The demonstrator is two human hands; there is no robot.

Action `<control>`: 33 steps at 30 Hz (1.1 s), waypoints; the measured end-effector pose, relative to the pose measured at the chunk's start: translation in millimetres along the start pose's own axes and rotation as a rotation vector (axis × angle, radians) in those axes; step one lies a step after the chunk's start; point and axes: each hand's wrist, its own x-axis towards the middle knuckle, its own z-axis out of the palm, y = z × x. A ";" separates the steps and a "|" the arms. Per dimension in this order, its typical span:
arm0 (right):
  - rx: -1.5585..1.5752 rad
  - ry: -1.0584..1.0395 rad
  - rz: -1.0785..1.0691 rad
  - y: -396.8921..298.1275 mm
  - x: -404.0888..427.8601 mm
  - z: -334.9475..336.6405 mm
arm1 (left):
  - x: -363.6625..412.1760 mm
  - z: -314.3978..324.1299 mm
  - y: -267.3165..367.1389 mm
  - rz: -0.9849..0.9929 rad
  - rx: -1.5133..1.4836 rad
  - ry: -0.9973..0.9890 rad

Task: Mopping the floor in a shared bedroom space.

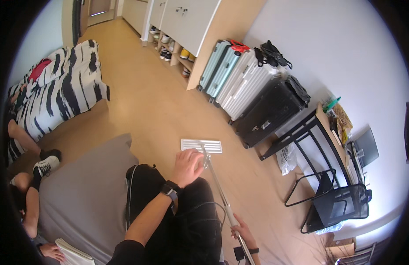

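Note:
A flat mop has a white ribbed head plate point(215, 146) and a metal pole point(216, 182) with a pale grip sleeve. My right hand point(242, 229) is wrapped around the pole just below that sleeve. Close to the joint point(206, 159) above the head plate is my left hand point(188, 168), fingers curled. Whether those fingers grip the joint or only overlap it in view, I cannot tell. A watch point(171, 192) circles my left wrist. Beneath my arms are my black trousers point(146, 188), with a thin dark cable looping over my lap.
To my left lies a bed with a grey sheet point(88, 185); another person's shoe point(47, 165) and hand point(52, 252) show there. Suitcases point(274, 109) line the right wall beside a shoe cabinet point(188, 26). A desk point(332, 132) and folding chair point(343, 205) stand nearer.

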 end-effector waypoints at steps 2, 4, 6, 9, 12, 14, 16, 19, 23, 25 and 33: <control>0.010 -0.019 -0.045 -10.3 43.8 1.4 | 0.3 0.8 0.5 -0.022 -0.010 -0.017; 0.005 -0.023 -0.126 -22.2 91.9 2.5 | 2.6 3.5 0.1 -0.015 -0.004 -0.002; 0.020 -0.018 -0.143 -45.5 132.2 14.3 | 2.5 7.6 -3.4 0.002 -0.013 0.014; 0.053 -0.019 -0.151 -92.7 172.1 43.6 | 1.1 12.1 -6.8 -0.029 -0.026 0.019; 0.028 -0.028 -0.156 -125.1 195.9 92.0 | 0.3 5.5 -15.0 -0.037 0.000 0.034; 0.032 -0.025 -0.162 -113.2 219.2 91.0 | 6.1 10.0 -11.0 -0.029 -0.016 0.043; 0.108 -0.077 -0.177 -105.7 228.9 97.3 | 8.5 8.7 -14.3 -0.007 -0.041 0.022; 0.067 -0.070 -0.159 -95.6 200.3 91.3 | 6.8 11.3 -12.3 0.022 -0.032 0.025; 0.043 -0.039 -0.105 -102.8 107.9 80.2 | 5.6 12.3 -12.8 0.000 -0.028 0.015; 0.149 -0.060 -0.016 -89.1 66.5 61.2 | 2.2 12.5 -15.9 0.015 -0.052 0.013; 0.272 -0.011 0.158 -17.6 -77.4 -27.8 | 2.8 8.7 -4.5 0.026 -0.076 -0.030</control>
